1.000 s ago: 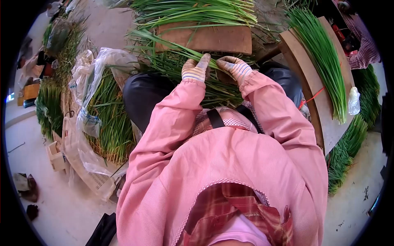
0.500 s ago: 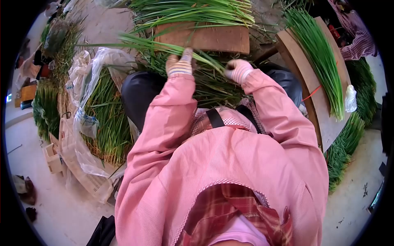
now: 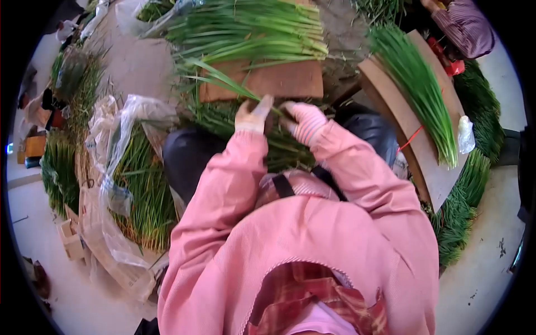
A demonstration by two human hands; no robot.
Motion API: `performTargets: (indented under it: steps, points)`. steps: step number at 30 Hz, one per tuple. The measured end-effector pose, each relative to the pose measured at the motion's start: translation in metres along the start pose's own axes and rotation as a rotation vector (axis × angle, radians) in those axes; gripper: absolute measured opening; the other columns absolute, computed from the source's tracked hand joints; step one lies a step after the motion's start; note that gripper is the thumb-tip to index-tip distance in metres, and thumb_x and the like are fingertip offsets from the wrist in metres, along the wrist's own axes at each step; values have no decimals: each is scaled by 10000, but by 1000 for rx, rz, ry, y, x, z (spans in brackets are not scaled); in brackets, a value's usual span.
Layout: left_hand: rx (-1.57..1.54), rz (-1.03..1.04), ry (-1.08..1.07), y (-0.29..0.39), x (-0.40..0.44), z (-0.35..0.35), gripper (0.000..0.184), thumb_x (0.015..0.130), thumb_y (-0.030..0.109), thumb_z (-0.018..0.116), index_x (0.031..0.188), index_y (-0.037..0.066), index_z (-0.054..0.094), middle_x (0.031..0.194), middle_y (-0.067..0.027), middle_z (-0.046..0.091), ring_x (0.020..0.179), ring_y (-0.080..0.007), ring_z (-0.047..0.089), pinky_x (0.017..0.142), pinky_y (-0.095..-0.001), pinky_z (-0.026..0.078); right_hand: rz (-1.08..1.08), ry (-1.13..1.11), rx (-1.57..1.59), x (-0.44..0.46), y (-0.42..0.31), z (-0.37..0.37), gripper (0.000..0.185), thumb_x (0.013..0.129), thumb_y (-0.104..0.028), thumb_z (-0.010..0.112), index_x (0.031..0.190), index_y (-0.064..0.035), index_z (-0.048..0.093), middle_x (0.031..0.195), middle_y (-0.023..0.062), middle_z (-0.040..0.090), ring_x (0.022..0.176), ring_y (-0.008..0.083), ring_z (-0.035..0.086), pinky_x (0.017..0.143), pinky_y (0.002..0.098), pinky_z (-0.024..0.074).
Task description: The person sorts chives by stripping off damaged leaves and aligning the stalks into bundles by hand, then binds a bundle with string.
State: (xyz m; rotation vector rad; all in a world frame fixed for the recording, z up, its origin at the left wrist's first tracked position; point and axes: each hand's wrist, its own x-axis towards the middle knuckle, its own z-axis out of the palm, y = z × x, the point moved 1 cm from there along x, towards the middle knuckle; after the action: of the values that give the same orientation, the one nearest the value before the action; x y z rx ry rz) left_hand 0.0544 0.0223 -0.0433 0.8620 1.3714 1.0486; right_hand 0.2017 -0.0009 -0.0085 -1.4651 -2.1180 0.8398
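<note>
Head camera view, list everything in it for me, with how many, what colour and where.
Held leaves: a few, green, centre
Front board: one, brown, top centre
Leaf pile: one, green, on the front board
Right board: one, brown, right
Leaf bundle: one, green, on the right board
String: one, red, right board's edge
Small plastic bag: one, whitish, beside the bundle
Floor leaves: several stacks, green, far left and right
Plastic sheeting: uncounted, clear, left
Left-side leaves: one mass, green, by the sheeting
Co-worker's sleeve: one, purplish, top right
Far-left clutter: too small to tell
Sleeves: two, pink, centre
Left hand: one, pale glove, pinching held leaves
Right hand: one, striped glove, beside it
</note>
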Motion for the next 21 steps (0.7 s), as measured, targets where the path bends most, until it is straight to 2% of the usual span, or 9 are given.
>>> performTargets:
  steps: [2, 5, 8, 11, 12, 14, 16, 18, 21]
  points:
    - [-149, -187, -157, 2, -18, -4, 306, 727, 309, 633, 829, 57, 494, 622, -15, 500, 454, -108, 444, 394, -249, 359, 240, -34, 702, -7, 13, 16, 182, 784, -106, 554, 937, -8, 552, 760, 12, 579, 713, 78, 507, 638, 240, 431]
    - [-403, -204, -314, -27, -19, 0, 416, 787, 307, 552, 1035, -14, 457, 916, -121, 529, 797, -217, 529, 680, -345, 455, 361, -81, 1014, -11, 12, 27, 170, 786, -161, 560, 909, -45, 578, 726, 6, 578, 602, 93, 505, 555, 219, 420]
    - [-561, -256, -406, -28, -18, 6, 376, 818, 241, 515, 1078, -22, 446, 936, -122, 533, 816, -221, 531, 722, -339, 446, 482, -82, 1158, -9, 18, 35, 152, 786, -167, 553, 889, -61, 589, 718, 1, 574, 556, 74, 478, 507, 201, 392]
    - [-449, -232, -80, -36, -8, 5, 333, 830, 199, 492, 1072, -26, 448, 946, -122, 526, 807, -215, 524, 739, -341, 447, 547, -13, 1082, -4, 32, 35, 146, 786, -153, 523, 840, -47, 607, 688, 26, 587, 600, 118, 523, 583, 240, 435]
    - [-470, -94, -42, -59, 13, -4, 291, 831, 168, 486, 1050, -23, 465, 923, -112, 531, 781, -210, 518, 747, -332, 451, 547, -16, 1081, -4, 35, 32, 146, 786, -153, 523, 840, -47, 607, 688, 26, 587, 600, 118, 523, 583, 240, 435]
    - [-477, 6, 93, -33, 18, -23, 234, 807, 141, 538, 985, -11, 548, 945, -102, 575, 830, -169, 542, 753, -268, 435, 392, -196, 157, -3, 45, 21, 203, 765, -229, 547, 840, -49, 602, 709, 81, 593, 612, 188, 548, 609, 288, 445]
    - [-506, 270, 233, 30, 21, -47, 330, 838, 174, 466, 1095, -32, 445, 1029, -141, 517, 939, -236, 509, 846, -316, 415, 298, -502, -40, -10, 36, -9, 288, 725, -313, 567, 820, -43, 595, 731, 148, 582, 686, 283, 566, 654, 345, 441]
    - [-324, 549, 298, 55, 27, -86, 368, 839, 190, 462, 1128, -34, 417, 1086, -160, 490, 998, -261, 489, 883, -364, 397, 177, -399, -101, 6, 30, -44, 278, 716, -295, 578, 814, -35, 592, 727, 159, 574, 722, 292, 556, 680, 346, 437]
    - [-581, 641, 167, 93, 24, -72, 355, 818, 227, 505, 1079, -7, 454, 1012, -153, 521, 868, -255, 542, 807, -402, 454, 148, 73, -397, 57, 56, -78, 383, 697, -325, 592, 972, -67, 529, 895, 161, 552, 849, 319, 520, 737, 379, 421]
